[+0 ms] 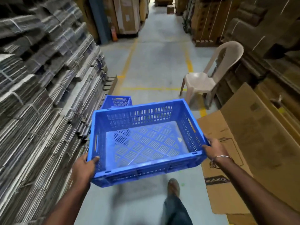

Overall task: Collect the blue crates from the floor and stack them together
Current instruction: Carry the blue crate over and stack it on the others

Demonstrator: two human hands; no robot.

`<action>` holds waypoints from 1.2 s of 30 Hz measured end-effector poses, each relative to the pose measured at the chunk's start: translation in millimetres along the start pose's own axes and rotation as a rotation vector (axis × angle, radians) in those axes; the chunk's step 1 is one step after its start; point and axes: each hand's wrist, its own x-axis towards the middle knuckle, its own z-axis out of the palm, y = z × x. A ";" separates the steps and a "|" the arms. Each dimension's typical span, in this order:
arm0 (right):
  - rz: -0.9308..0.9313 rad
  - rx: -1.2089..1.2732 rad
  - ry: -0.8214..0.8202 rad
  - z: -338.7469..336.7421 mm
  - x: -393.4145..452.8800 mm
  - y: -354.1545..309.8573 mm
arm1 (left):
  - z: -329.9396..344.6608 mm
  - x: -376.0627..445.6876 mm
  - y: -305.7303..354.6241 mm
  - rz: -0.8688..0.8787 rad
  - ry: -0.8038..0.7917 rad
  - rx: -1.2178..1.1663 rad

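The left hand (84,166) and right hand (212,149) grip an empty blue crate (146,140) by its near corners, carried mid-aisle; next it likely needs lowering squarely onto the far crate (118,101) on the floor (155,62).

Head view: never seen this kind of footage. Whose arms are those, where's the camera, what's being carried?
There is no machine here. One wide-angle camera sits on a person's head and looks forward and down, so the arms are the wearer's own.

Both hands carry an empty blue crate clear of the floor. The left hand has its grip on the near left corner, and the right hand holds the right end.

A second blue crate is partly hidden behind the held one, beside bundled flat cardboard stacks. A plastic chair stands on the right of the aisle, with flattened brown cartons leaning near it. The wearer's foot shows below, blurred.
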 end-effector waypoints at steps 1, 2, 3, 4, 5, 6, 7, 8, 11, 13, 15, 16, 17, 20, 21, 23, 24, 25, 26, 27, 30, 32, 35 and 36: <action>-0.006 0.007 0.001 0.1 25.8 -5.5 | 13.0 14.9 13.9 -0.001 0.002 -0.003; -0.003 0.014 0.006 -0.5 51.8 -11.8 | 26.6 30.3 27.1 -0.008 0.006 -0.009; -0.001 0.022 0.011 -1.0 79.2 -17.6 | 40.0 47.1 40.2 -0.011 0.007 -0.021; 0.002 0.019 0.015 -1.8 107.2 -22.1 | 52.7 63.7 53.2 -0.017 0.006 -0.028; 0.001 0.014 0.012 -3.1 135.2 -27.7 | 65.3 78.9 67.9 -0.023 0.013 -0.023; -0.002 0.013 0.001 -5.6 160.9 -36.8 | 76.2 90.7 84.9 -0.027 0.026 -0.020; -0.011 0.009 -0.010 -7.4 188.6 -45.8 | 86.2 104.1 102.3 -0.033 0.032 -0.026; -0.022 -0.004 -0.024 -9.7 216.3 -56.9 | 94.6 117.0 122.8 -0.037 0.043 -0.022; -0.100 -0.040 -0.052 -10.0 293.9 -91.8 | 120.3 166.8 153.1 -0.058 0.082 -0.026; -0.112 -0.053 -0.044 0.2 337.9 -113.6 | 129.7 193.7 166.3 -0.069 0.107 -0.033; -0.113 -0.058 -0.079 15.2 385.1 -131.5 | 136.9 220.8 174.1 -0.103 0.127 -0.042; -0.137 -0.058 -0.102 24.1 407.4 -146.2 | 140.3 235.4 177.9 -0.128 0.141 -0.058; -0.164 -0.070 -0.132 34.6 426.9 -165.3 | 143.6 251.4 180.2 -0.148 0.155 -0.061; -0.192 -0.049 -0.189 76.5 485.4 -218.5 | 152.1 307.7 175.3 -0.244 0.189 -0.047; -0.186 -0.048 -0.188 92.8 503.2 -233.5 | 153.4 327.0 170.9 -0.275 0.194 -0.055; -0.166 -0.046 -0.218 126.2 536.6 -265.2 | 154.3 367.8 158.1 -0.359 0.190 -0.068; -0.160 -0.043 -0.239 142.7 554.4 -280.4 | 154.6 387.6 154.0 -0.388 0.191 -0.066; -0.153 -0.024 -0.269 157.5 571.2 -297.3 | 155.4 404.7 152.1 -0.410 0.183 -0.063; -0.165 -0.023 -0.280 170.3 588.5 -315.3 | 156.0 420.9 151.9 -0.438 0.176 -0.072; -0.178 -0.030 -0.283 181.5 606.0 -332.1 | 157.0 436.9 152.2 -0.468 0.170 -0.081; -0.228 -0.138 -0.358 210.5 652.5 -374.1 | 158.2 472.2 160.1 -0.551 0.217 -0.113; -0.273 -0.208 -0.419 229.7 686.4 -396.0 | 160.3 487.8 163.6 -0.602 0.252 -0.151; -0.300 -0.218 -0.475 263.9 730.7 -435.6 | 170.0 509.2 163.5 -0.661 0.276 -0.165; -0.304 -0.215 -0.492 276.4 745.6 -446.7 | 175.2 514.1 162.3 -0.683 0.258 -0.156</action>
